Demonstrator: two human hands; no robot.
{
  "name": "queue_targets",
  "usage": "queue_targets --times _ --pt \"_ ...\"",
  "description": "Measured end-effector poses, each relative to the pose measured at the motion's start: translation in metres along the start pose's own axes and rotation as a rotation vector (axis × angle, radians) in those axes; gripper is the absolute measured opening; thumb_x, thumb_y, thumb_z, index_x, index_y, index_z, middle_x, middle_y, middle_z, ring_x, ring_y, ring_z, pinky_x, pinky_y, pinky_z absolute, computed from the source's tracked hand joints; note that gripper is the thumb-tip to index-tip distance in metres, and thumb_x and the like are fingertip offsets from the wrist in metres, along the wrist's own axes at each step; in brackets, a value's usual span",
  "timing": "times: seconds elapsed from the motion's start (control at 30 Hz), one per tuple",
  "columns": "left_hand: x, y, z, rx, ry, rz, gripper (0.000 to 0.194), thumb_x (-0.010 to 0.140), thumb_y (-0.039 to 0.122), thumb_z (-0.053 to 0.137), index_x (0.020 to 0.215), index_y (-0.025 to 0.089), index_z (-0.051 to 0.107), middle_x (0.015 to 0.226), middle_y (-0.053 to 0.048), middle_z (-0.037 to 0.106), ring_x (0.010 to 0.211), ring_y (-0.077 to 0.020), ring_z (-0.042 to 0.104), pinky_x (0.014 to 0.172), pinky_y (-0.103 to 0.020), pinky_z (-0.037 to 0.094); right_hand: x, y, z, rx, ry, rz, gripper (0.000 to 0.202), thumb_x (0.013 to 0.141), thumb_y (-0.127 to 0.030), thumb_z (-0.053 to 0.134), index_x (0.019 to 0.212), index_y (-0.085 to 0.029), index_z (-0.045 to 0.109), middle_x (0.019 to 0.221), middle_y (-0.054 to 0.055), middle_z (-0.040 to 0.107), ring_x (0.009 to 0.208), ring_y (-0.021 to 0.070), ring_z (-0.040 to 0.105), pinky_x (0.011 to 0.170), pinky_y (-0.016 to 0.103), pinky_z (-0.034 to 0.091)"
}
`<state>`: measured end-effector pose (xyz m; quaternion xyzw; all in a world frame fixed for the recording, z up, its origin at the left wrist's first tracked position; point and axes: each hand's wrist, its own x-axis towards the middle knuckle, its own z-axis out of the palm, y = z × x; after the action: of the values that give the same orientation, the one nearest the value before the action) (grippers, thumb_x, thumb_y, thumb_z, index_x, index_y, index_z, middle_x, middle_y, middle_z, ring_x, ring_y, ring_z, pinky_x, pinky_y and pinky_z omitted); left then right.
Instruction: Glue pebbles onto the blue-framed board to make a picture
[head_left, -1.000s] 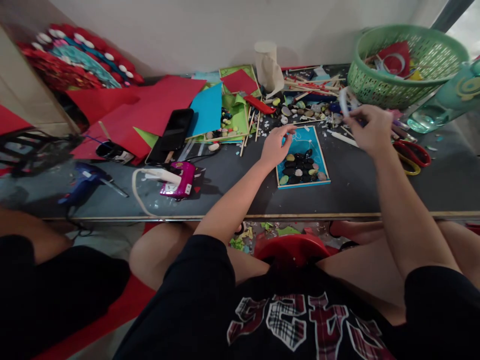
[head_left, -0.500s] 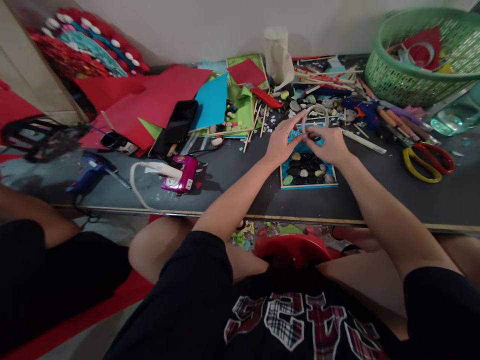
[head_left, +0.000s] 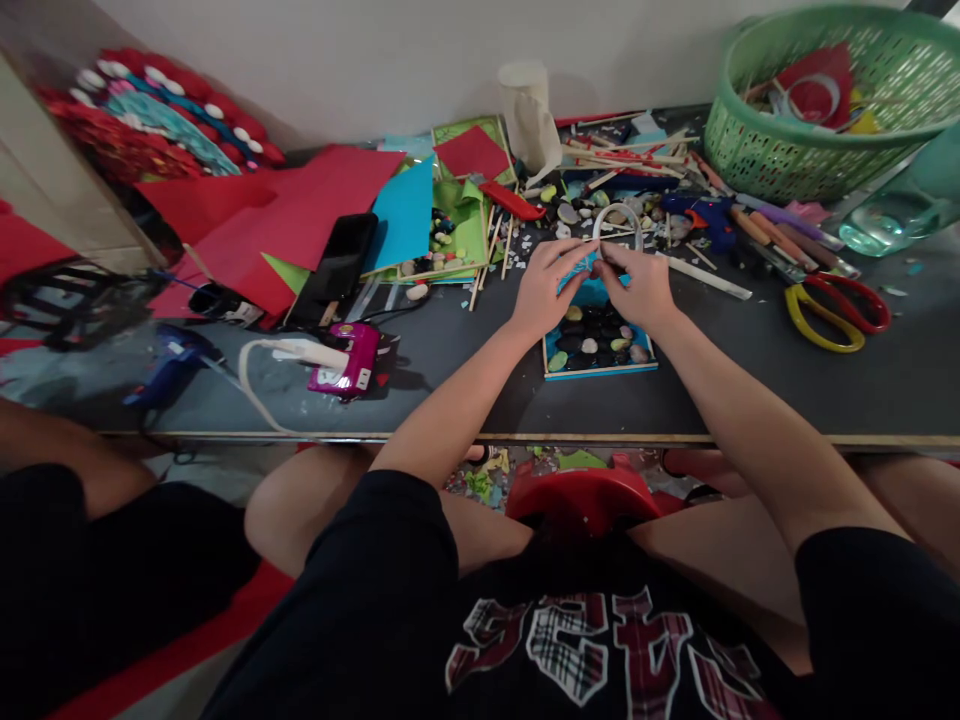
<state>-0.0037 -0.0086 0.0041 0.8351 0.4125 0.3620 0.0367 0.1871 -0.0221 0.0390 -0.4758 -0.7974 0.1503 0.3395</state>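
Note:
A roll of clear tape stands tilted up between my hands, its lower part hidden by my fingers. My left hand has its fingertips closed at the roll's left side. Thumb and fingers of my right hand grip the roll from the right. Directly below them lies a shallow blue tray with a pale stick border. Black stones and several paler pebbles cover its near part. My hands partly hide its far part.
Scissors, markers and a green basket stand at the right. Loose pebbles and sticks lie behind the tray. Leftward are a phone, a purple power adapter and a blue glue gun. Another person's arm is at far left.
The view has shifted slightly, so the table's things sit a little further left. My fingertips have moved a little on the tape roll, and both hands stay above the tray.

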Motion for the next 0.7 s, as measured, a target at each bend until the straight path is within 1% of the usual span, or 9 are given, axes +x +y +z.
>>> queue_targets --times 0.1,0.23,0.3,0.57,0.63,0.7 --pt "-0.002 0.001 0.001 -0.019 0.052 -0.006 0.051 0.110 0.052 0.030 0.140 0.026 0.061 0.134 -0.012 0.065 0.130 -0.0245 0.058 0.113 -0.041 0.048 0.001 0.004 0.004 -0.083 0.009 -0.028 0.029 0.101 -0.032 0.043 0.099 -0.026 0.071 0.089 0.005 0.077 0.088 0.0274 0.071 0.084 0.038 0.054" --pt "-0.002 0.000 0.004 -0.073 0.104 0.011 0.050 0.109 0.055 0.032 0.133 0.023 0.062 0.129 -0.013 0.066 0.126 -0.0251 0.060 0.107 -0.040 0.052 0.003 0.016 0.012 -0.137 0.135 -0.169 0.030 0.102 -0.032 0.044 0.100 -0.023 0.073 0.083 0.007 0.076 0.085 0.0279 0.071 0.084 0.040 0.054" --pt "-0.002 -0.001 0.004 -0.085 0.124 0.020 0.049 0.109 0.056 0.032 0.128 0.022 0.063 0.125 -0.012 0.067 0.122 -0.0248 0.062 0.105 -0.040 0.052 0.003 0.022 0.016 -0.138 0.171 -0.216 0.031 0.103 -0.032 0.045 0.104 -0.022 0.074 0.083 0.008 0.076 0.085 0.0279 0.071 0.084 0.041 0.054" --pt "-0.002 0.002 0.003 -0.095 0.193 0.008 0.045 0.110 0.054 0.034 0.106 0.022 0.065 0.107 -0.011 0.070 0.108 -0.0237 0.066 0.097 -0.040 0.055 0.003 0.025 0.018 -0.167 0.148 -0.251 0.034 0.105 -0.032 0.043 0.116 -0.021 0.073 0.090 0.009 0.077 0.090 0.0296 0.071 0.087 0.045 0.052" --pt "-0.003 0.001 0.005 -0.101 0.220 0.005 0.045 0.109 0.056 0.036 0.104 0.022 0.064 0.106 -0.011 0.070 0.107 -0.0238 0.066 0.096 -0.040 0.054 0.003 0.024 0.018 -0.169 0.137 -0.253 0.034 0.105 -0.033 0.042 0.114 -0.021 0.073 0.090 0.010 0.076 0.090 0.0302 0.071 0.087 0.045 0.052" --pt "-0.003 0.000 0.007 -0.100 0.244 -0.018 0.045 0.107 0.059 0.039 0.109 0.022 0.064 0.108 -0.011 0.069 0.106 -0.0240 0.066 0.096 -0.040 0.054 0.003 0.023 0.018 -0.173 0.128 -0.255 0.035 0.105 -0.033 0.041 0.112 -0.021 0.073 0.088 0.010 0.076 0.089 0.0302 0.071 0.086 0.045 0.051"
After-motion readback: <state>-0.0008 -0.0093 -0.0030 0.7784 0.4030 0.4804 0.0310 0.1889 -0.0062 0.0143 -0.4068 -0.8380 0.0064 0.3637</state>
